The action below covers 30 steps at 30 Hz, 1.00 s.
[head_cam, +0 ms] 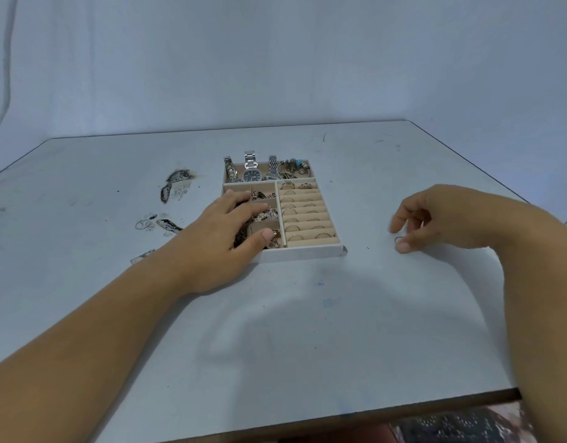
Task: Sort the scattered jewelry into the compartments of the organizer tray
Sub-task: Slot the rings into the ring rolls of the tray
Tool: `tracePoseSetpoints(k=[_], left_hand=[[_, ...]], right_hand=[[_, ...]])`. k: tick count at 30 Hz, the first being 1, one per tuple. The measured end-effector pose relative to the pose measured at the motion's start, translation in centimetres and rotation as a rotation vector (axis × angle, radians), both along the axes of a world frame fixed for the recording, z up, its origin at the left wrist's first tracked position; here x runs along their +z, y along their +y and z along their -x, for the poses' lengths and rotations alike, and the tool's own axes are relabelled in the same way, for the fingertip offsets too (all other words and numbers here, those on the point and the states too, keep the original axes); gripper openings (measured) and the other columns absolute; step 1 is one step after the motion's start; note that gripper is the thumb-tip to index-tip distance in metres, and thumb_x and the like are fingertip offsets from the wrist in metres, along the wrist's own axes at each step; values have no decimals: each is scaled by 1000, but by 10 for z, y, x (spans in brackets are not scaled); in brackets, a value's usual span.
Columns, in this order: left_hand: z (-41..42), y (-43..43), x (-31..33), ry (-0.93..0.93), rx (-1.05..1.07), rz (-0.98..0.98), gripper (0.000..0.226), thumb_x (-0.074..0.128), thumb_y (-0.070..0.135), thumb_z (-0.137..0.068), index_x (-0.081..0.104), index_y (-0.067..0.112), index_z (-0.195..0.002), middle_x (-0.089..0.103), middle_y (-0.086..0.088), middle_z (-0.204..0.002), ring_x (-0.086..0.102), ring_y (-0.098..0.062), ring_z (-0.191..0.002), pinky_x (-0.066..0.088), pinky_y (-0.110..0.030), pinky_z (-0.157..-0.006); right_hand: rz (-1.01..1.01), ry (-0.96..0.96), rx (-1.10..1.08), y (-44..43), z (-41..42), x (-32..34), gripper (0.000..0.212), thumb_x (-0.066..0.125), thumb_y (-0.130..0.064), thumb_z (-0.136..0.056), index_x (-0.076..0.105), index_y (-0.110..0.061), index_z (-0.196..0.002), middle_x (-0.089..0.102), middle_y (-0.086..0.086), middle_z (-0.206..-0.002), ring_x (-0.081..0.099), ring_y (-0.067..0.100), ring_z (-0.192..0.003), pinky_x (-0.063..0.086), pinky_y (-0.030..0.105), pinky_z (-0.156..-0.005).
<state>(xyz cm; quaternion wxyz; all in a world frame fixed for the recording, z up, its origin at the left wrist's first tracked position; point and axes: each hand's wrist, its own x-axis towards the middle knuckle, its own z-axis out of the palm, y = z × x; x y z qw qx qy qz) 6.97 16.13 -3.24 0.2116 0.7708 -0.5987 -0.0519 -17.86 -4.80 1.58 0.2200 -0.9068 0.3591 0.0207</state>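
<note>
Head view: ring point(398, 240) is lying right of the tray point(303, 252), right hand point(435, 219) hovering curled over it (pinch unclear), left hand point(224, 231) resting flat on the tray.

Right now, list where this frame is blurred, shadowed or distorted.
Head view: motion smears the right hand, so the thin ring by its thumb is barely legible; a soft, broad shadow falls on the table nearest the camera; light is even and bluish, without hard glare; the wide lens stretches the lower corners; jewelry in the organizer tray looks soft.
</note>
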Motion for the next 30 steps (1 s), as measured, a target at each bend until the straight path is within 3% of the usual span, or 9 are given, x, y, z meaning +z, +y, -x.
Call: tracePoseSetpoints(k=[8,15,19,24,30], left_hand=[[1,0,1,-6,7,-1,64,29,63,-85,34,36,-143,22,11,-153,15,-8,-143,20,-33,-115],[0,0,-1,4,5,10,68,26,68,-83,33,36,-143,22,11,-152,16,-8,-142,22,-36,-116],[-1,-1,-2,4,5,10,67,28,66,-85,34,34,-143,22,11,-152,13,-8,-143,22,-37,-116],[-3,-1,-3,-8,-5,13,71,25,69,-82,34,34,-143,23,11,-152,16,-6,-142,21,-33,-115],[1,-1,0,-1,6,2,67,28,65,-85,33,34,-144,22,11,-152,16,-7,-142,20,-31,-114]], right_hand=[[2,64,-35,-4,-3,-5,21,77,-40,-73,66,-22,-72,59,-11,-56,52,8,-55,38,24,-60],[-49,-91,-54,-9,8,0,18,79,-37,-71,66,-27,-80,66,-9,-67,60,12,-63,48,33,-70],[-63,8,3,-11,7,-3,18,79,-36,-70,66,-32,-83,68,-6,-72,60,11,-64,46,31,-73],[13,-176,41,-8,-19,-18,13,78,-32,-73,68,-27,-77,59,-9,-63,48,-1,-50,38,23,-59],[-10,-250,100,-8,-31,-24,8,72,-36,-80,68,-31,-84,53,-9,-63,44,1,-54,36,21,-59]])
